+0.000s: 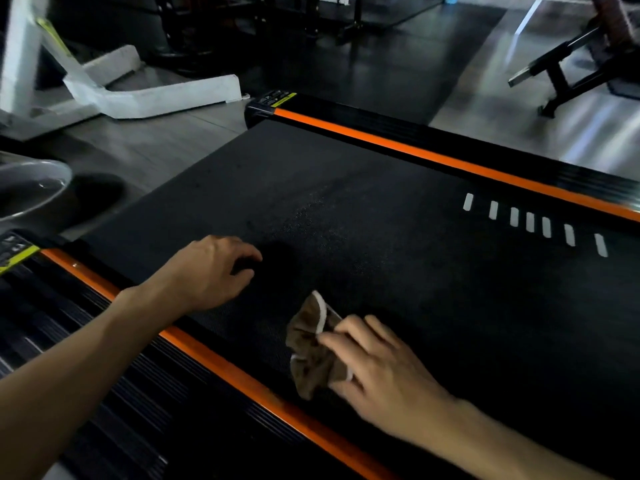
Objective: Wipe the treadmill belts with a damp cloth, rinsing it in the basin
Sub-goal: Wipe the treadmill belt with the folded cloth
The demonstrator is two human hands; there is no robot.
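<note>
My right hand (377,368) pinches the bunched cloth (313,344) on the belt (363,209); my left hand (211,271), loosely curled, holds nothing. I'd flatten the cloth and stroke far.

belt (363,202): matt black, fine-grained rubbery texture
cloth (311,344): brown, soft, crumpled (white edging)
rail (433,155): glossy orange
basin (31,188): smooth, shiny

Belt (346,209) open ahead; basin (31,188) left, side rails (415,150) flank it
</note>
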